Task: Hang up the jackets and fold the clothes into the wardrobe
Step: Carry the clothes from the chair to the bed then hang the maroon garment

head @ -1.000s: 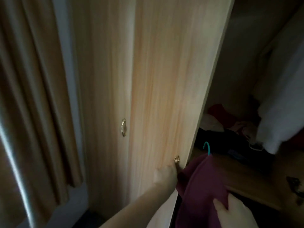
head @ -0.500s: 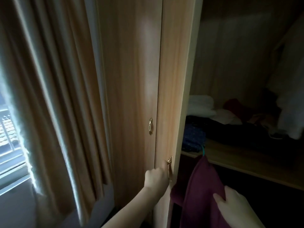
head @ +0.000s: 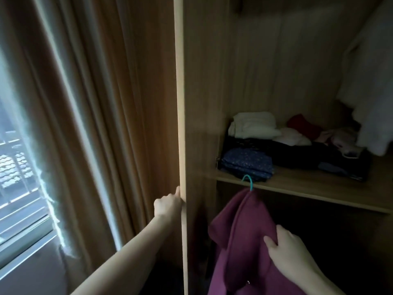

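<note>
At the bottom right of the frame the right hand (head: pixel 285 245) grips a fold of the maroon jacket (head: pixel 240 241), soft matte cloth that drapes down out of the frame. A thin teal hanger hook (head: pixel 248 181) sticks up from the jacket's top, just in front of the shelf edge. Left of centre the left hand (head: pixel 168 204) grasps the front edge of the door (head: pixel 180 124), fingers curled round it and the forefinger lying up along it; the door is seen edge-on as a narrow pale wooden strip running the full height of the frame. Right of it the wardrobe stands open, with dark room below the shelf (head: pixel 308 188) behind the jacket. On the wooden shelf lie folded clothes (head: pixel 246 162): a blue dotted pile at the front, dark, white and red pieces behind. A white garment (head: pixel 370 92) hangs at the upper right. Brown pleated curtains (head: pixel 102 124) fill the left, beside a bright window (head: pixel 19 177).
</note>
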`<state>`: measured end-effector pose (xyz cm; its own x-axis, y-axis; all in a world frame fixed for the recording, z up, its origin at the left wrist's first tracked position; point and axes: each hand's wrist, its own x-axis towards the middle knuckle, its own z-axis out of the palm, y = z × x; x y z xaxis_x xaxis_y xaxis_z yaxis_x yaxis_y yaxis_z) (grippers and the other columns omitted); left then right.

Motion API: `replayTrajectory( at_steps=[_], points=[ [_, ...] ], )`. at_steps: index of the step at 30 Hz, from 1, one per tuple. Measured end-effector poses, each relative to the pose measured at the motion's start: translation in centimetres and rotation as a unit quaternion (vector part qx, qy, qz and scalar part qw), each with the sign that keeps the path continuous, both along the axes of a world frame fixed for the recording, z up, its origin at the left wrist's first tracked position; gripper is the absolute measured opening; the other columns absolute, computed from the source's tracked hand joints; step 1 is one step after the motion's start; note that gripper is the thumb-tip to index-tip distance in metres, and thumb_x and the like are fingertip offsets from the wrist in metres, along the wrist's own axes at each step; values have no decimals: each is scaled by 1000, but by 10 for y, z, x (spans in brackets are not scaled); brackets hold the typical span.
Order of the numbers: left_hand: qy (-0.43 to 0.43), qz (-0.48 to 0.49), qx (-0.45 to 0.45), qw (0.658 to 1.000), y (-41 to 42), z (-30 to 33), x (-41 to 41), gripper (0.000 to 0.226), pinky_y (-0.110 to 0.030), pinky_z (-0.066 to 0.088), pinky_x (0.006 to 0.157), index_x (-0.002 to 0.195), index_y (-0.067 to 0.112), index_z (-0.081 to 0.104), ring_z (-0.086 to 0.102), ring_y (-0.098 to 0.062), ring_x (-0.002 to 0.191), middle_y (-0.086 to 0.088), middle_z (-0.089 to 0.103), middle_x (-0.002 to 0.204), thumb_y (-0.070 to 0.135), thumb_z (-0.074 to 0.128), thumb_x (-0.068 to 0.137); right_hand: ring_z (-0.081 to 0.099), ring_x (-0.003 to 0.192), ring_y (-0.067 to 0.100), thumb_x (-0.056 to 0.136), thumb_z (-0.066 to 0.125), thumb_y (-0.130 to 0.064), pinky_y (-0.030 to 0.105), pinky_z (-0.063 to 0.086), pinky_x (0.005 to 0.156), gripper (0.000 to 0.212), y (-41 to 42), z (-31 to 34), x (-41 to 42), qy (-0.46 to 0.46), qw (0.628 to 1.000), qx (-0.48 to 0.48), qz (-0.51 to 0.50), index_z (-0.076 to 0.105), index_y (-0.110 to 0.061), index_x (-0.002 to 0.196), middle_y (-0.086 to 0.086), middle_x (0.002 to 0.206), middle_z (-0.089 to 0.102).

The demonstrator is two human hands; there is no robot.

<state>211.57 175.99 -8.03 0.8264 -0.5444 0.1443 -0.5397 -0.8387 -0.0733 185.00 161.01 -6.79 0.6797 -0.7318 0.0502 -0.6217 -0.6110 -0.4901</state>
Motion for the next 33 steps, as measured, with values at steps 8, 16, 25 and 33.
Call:
replayTrajectory(
  at_steps=[8,16,25,33],
  points=[
    [58,-147,222,962,-3,-6,-69,25,-33,46,79,117,11,62,64,-27,104,-6,65,115,18,48,97,64,89,19,93,52,-38,38,53,79,20,12,2,4,-13,999,-25,-13,53,-18,93,-1,94,64],
    [-28,-245,42,968,-92,47,-95,33,-37,47,84,129,8,43,58,-29,116,-9,58,128,7,42,97,63,70,7,96,47,-43,28,54,61,20,-7,39,-45,16,989,-147,-23,48,-24,102,-10,80,60],
    [173,-392,-108,897,-257,96,-131,65,-42,15,120,152,4,17,16,-32,147,-18,13,160,10,50,96,58,61,7,97,46,-41,25,51,56,25,-88,105,-98,-28,966,-242,-88,45,-25,116,-10,75,58],
    [-42,-555,-141,819,-377,200,-127,55,-41,41,99,141,9,42,49,-37,120,-13,51,135,15,52,88,59,60,8,99,47,-35,22,51,54,24,-190,172,-110,-73,958,-255,-107,41,-26,120,-9,79,60]
  ],
)
